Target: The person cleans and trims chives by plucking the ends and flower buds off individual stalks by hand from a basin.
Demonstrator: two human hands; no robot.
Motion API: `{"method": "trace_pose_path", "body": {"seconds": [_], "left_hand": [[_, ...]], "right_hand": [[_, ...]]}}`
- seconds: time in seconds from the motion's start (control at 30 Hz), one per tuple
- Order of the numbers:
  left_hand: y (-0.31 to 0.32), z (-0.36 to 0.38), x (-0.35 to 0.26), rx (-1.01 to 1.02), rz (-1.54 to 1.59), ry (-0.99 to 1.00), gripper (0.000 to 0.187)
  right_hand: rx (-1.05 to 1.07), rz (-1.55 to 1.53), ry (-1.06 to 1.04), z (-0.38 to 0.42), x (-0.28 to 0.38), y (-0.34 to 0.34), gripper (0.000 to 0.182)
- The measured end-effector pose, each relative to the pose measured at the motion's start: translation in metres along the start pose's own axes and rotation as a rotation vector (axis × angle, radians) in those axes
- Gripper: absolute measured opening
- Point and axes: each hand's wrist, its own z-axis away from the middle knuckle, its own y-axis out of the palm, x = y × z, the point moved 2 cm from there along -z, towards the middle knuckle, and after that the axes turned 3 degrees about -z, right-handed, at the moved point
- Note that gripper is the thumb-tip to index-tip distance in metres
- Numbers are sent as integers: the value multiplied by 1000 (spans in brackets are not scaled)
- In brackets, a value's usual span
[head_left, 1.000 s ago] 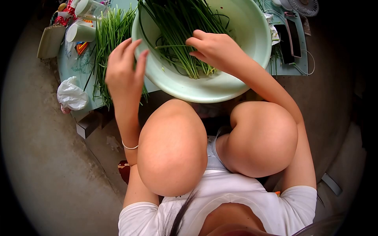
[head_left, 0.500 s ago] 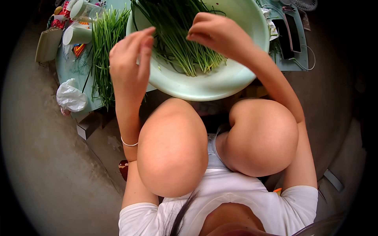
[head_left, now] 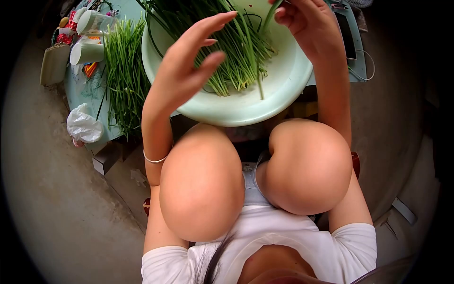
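Long green garlic chives (head_left: 236, 57) lie in a pale green basin (head_left: 246, 111), their cut ends toward me. My left hand (head_left: 182, 71) hovers over the basin's left side, its thumb and fingers apart and nothing visible between them. Over the basin's right rim, my right hand (head_left: 314, 28) is closed with the fingertips pinching a green chive leaf (head_left: 271, 15). Part of that leaf runs out of view at the top. Left of the basin, a second pile of chives (head_left: 125, 80) rests on the table (head_left: 75, 92).
Two cups, one clear (head_left: 92, 22) and one whitish (head_left: 87, 52), lie at the table's left. A crumpled white plastic bag (head_left: 84, 124) sits at its near left edge. On the right are a dark phone-like device (head_left: 347, 38) and a white cable (head_left: 373, 66).
My left hand has moved right over the basin and its fingers have spread. My right hand has moved up and right, away from the chives, now with a leaf in its fingertips.
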Motion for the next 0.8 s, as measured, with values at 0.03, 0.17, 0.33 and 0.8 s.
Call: {"method": "trace_pose_path", "body": {"seconds": [0.03, 0.17, 0.33, 0.8], "left_hand": [[5, -1, -3, -24, -293, 137, 60], [48, -31, 2, -562, -670, 523, 38], [36, -26, -4, -324, -696, 699, 44], [-6, -11, 17, -268, 411, 348, 42]], "right_hand": [[-3, -2, 2, -2, -1, -4, 21], [74, -272, 5, -8, -4, -10, 20], [-32, -349, 84, -2, -15, -16, 20], [52, -91, 144, 6, -39, -41, 19]]}}
